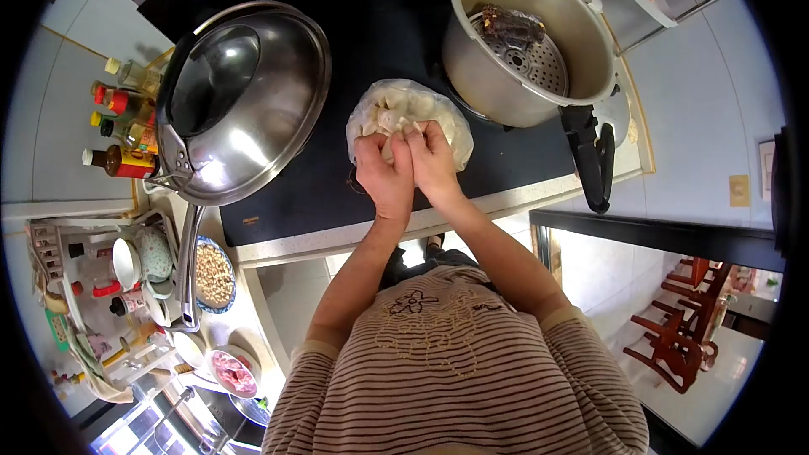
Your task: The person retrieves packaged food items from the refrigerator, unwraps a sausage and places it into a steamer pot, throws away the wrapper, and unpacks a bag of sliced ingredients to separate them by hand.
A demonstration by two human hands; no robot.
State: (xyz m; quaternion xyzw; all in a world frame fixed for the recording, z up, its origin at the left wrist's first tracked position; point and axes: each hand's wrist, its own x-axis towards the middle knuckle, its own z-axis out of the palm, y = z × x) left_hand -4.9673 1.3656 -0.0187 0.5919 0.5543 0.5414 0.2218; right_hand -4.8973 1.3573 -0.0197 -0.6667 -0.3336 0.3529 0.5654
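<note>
A clear plastic bag (451, 118) with pale, lumpy pieces in it lies on the black stovetop, between the lidded wok and the pressure cooker. My left hand (385, 170) and my right hand (431, 162) meet over the near side of this bag, thumbs side by side and fingers curled inward. Both hands are closed at the bag's gathered edge or on a pale piece there; which one is hidden by the fingers.
The lidded wok (253, 109) stands left, its handle (189, 265) pointing toward me. At right is an open pressure cooker (506, 84) with dark food on its rack. Bottles (131, 162), a bowl of beans (215, 276) and a bowl of meat (234, 373) are at left.
</note>
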